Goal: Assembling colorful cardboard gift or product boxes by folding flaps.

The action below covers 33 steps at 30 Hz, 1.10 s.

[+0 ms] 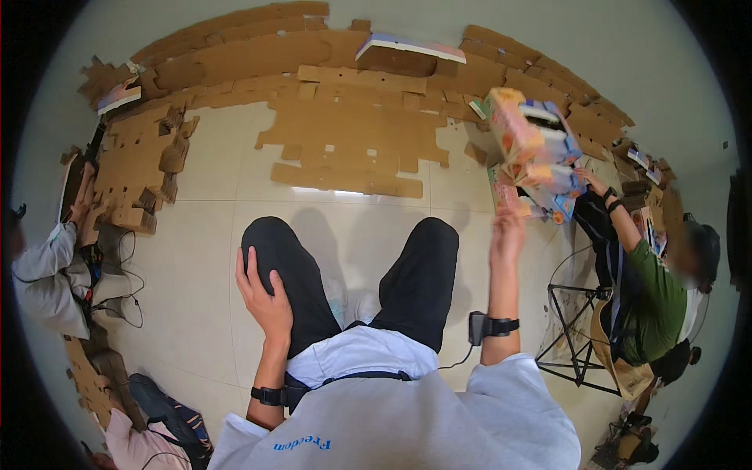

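My left hand (265,298) rests on my left thigh, with its fingers stretched out and nothing in them. My right arm reaches forward, and its hand (509,235) is smeared by motion. That hand is at the near edge of a colourful carton (503,190) in orange, pink and blue. Whether its fingers grip the carton, I cannot make out. Another carton (513,129) of the same look sits above it, with dark openings on its side. On the right, a co-worker's hand (591,182) reaches to the cartons' right side.
Flattened brown cardboard (352,125) covers the floor ahead. A large flat carton (411,48) lies at the back. The co-worker in green (658,305) sits beside a black folding stool frame (580,329). Other people sit at the left, near more cardboard (141,164) and loose cables (129,290).
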Available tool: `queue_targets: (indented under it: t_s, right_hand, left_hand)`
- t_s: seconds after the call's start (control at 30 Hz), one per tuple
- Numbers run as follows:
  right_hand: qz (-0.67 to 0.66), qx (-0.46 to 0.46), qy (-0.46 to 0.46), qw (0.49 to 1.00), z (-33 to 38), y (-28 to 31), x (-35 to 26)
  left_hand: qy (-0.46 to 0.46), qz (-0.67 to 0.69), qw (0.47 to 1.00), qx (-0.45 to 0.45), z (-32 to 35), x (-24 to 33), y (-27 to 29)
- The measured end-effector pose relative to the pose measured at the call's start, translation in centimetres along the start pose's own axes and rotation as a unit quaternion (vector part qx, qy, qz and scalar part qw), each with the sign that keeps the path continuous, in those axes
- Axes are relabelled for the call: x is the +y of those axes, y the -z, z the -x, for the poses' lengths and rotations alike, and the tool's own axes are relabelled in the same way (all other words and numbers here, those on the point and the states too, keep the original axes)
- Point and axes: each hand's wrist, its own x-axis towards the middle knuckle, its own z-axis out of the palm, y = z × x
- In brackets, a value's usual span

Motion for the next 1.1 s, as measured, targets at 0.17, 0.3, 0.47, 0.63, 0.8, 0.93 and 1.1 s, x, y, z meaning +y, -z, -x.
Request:
queue_targets:
  t_s: [0.17,0.3,0.47,0.63,0.8,0.93,1.1]
  right_hand:
    - [0.086,-0.051,-0.086,0.991,5.9,-3.3,3.1]
    - [0.194,-0.082,-0.042,0.977,6.9,-5.3,3.1]
    - [0.358,-0.171,0.042,0.917,6.6,-6.9,3.1]
    - [0.489,-0.368,0.050,0.790,4.5,-10.0,4.7]
    - [0.489,-0.428,-0.152,0.745,-0.3,-14.6,13.7]
    - [0.213,-0.220,-0.395,0.866,-3.0,-11.8,24.7]
    - [0.067,-0.003,-0.483,0.873,-10.3,-0.5,37.8]
  left_hand:
    - [-0.018,-0.002,1.000,0.001,0.1,0.3,-0.1]
    - [-0.022,-0.006,1.000,0.002,0.1,0.6,-0.3]
    - [-0.016,-0.007,1.000,0.004,0.2,0.7,-0.1]
    - [-0.011,-0.010,1.000,0.007,0.0,0.3,0.0]
    - [0.012,-0.023,0.999,0.019,0.1,-0.7,1.0]
    - [0.048,-0.055,0.997,0.025,1.2,-2.3,2.8]
    - [0.064,-0.082,0.993,0.049,2.9,-4.4,4.8]
